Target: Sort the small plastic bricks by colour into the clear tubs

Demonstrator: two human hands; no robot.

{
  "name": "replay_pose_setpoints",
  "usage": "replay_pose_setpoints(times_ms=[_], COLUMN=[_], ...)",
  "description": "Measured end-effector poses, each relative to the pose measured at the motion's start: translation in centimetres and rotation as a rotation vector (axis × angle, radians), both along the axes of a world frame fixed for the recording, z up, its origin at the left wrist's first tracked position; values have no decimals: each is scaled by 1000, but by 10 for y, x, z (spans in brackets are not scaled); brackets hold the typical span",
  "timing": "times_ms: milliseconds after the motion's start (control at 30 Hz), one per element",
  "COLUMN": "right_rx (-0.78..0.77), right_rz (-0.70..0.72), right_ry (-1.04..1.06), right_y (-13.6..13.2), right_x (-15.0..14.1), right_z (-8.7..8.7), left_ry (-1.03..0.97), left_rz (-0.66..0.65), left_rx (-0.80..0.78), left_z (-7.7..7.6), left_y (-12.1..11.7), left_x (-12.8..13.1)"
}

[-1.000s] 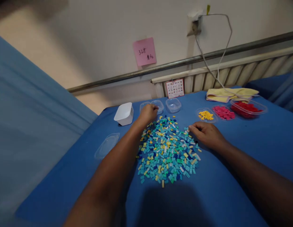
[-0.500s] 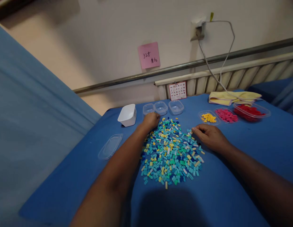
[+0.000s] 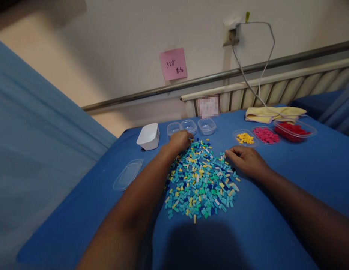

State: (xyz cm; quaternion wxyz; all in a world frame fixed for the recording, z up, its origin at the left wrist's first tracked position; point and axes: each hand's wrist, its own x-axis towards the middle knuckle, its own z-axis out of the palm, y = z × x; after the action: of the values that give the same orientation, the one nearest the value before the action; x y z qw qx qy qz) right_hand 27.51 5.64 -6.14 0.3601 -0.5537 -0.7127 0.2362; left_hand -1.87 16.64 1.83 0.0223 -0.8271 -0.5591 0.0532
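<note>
A wide pile of small building bricks, mostly turquoise with yellow, white, green and dark blue ones among them, is spread on the blue cloth. At its far left edge is my left hand, fingers curled down to the bricks; whatever they pinch is too small to make out. My right hand rests at the pile's right edge with thumb and forefinger pressed together. Anything between those fingertips is hidden. Close behind my left hand stand small clear tubs, and another clear tub stands to their right.
A white bin and a clear lid lie left. On the right are containers of yellow bricks, pink bricks and red bricks. A yellow cloth lies behind them, with a white cable hanging down to it.
My left hand has moved slightly at the far edge of the pile, its fingers reaching a little further out. My right hand stays pinched in place. The view has shifted slightly.
</note>
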Motion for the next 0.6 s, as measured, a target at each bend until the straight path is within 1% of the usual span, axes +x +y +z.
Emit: replay_pose_setpoints(times_ms=[133, 333, 467, 600], right_rx=[1, -4, -9, -8], right_rz=[-5, -22, -13, -11], right_ry=[-17, -35, -37, -15], right_y=[0, 2, 2, 1], right_x=[0, 0, 0, -1], right_z=[1, 1, 1, 3], left_ry=[33, 49, 22, 23], left_rz=[-94, -113, -106, -108], left_rx=[-38, -28, 4, -18], left_z=[-2, 3, 6, 11], left_y=[4, 0, 1, 11], left_x=[-1, -10, 1, 11])
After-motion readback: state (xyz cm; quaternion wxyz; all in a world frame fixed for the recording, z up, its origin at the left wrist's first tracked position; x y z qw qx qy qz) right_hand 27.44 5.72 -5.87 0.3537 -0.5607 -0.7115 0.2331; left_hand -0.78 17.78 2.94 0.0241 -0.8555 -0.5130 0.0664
